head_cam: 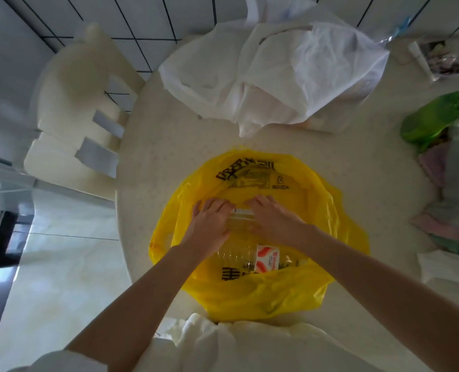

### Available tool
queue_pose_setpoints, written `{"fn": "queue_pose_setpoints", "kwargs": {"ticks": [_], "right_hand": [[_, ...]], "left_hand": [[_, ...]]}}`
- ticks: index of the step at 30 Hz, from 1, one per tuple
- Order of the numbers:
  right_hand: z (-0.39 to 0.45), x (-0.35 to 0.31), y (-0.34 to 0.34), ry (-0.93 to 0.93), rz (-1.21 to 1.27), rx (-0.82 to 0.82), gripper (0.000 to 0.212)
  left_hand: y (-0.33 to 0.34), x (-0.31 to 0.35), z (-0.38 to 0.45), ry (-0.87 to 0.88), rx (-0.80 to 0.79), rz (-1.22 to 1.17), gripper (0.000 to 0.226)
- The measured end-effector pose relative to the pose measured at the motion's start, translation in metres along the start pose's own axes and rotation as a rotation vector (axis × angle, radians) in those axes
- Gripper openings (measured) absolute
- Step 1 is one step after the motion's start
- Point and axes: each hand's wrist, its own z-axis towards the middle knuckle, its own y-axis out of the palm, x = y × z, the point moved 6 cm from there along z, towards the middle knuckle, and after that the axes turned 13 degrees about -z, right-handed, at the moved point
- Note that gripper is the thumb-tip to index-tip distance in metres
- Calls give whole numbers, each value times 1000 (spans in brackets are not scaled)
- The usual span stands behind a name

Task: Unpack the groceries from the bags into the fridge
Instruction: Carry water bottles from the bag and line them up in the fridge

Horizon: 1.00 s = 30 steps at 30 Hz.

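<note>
A yellow plastic bag (260, 294) with black print lies open on the round table (153, 167) in front of me. Both my hands reach into it. My left hand (209, 224) and my right hand (272, 220) close from either side round a clear plastic bottle (241, 222), whose white cap end shows between my fingertips. Nearer me in the bag lies a second clear bottle (236, 255) with a red-and-white label. Deeper parts of the bag are hidden by my hands.
A white plastic bag (274, 73) slumps at the table's far side. A green bag (435, 116) and folded cloths (448, 210) sit at the right edge. A white chair (72, 108) stands to the left of the table. White cloth lies at the near edge.
</note>
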Motion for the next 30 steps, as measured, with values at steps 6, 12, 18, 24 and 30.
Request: {"fn": "queue_pose_setpoints", "kwargs": {"ticks": [6, 12, 18, 24, 30], "right_hand": [[4, -7, 21, 32, -15, -165, 68], [-1, -4, 13, 48, 41, -135, 65], [-33, 25, 2, 215, 79, -20, 63], [-94, 62, -13, 409, 423, 124, 71], [-135, 52, -22, 417, 595, 164, 73]], "left_hand": [[23, 26, -43, 182, -93, -94, 46], [39, 29, -48, 149, -156, 6, 70], [54, 39, -47, 80, -130, 165, 71], [72, 49, -32, 8, -177, 203, 64], [70, 43, -28, -111, -78, 163, 56]]}}
